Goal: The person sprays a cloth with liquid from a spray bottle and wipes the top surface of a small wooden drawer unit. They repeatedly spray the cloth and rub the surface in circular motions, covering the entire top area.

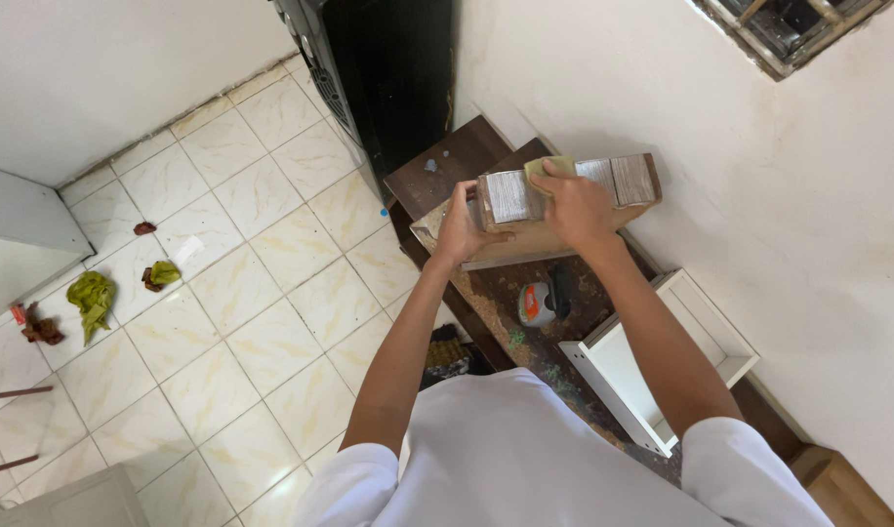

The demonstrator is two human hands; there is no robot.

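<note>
A small wooden box-like piece (564,207) with grey weathered panels rests on a dark brown worktop (457,156) against the white wall. My left hand (464,222) grips its left end and steadies it. My right hand (576,203) presses a yellow-green pad (548,167) onto the top of the piece, with the fingers closed over the pad.
A grey and orange power tool (539,304) lies on the dusty worktop below the piece. A white drawer (662,361) sits to its right. A tall black cabinet (388,78) stands at the back. Green rags (93,298) and scraps litter the tiled floor (242,322) at the left.
</note>
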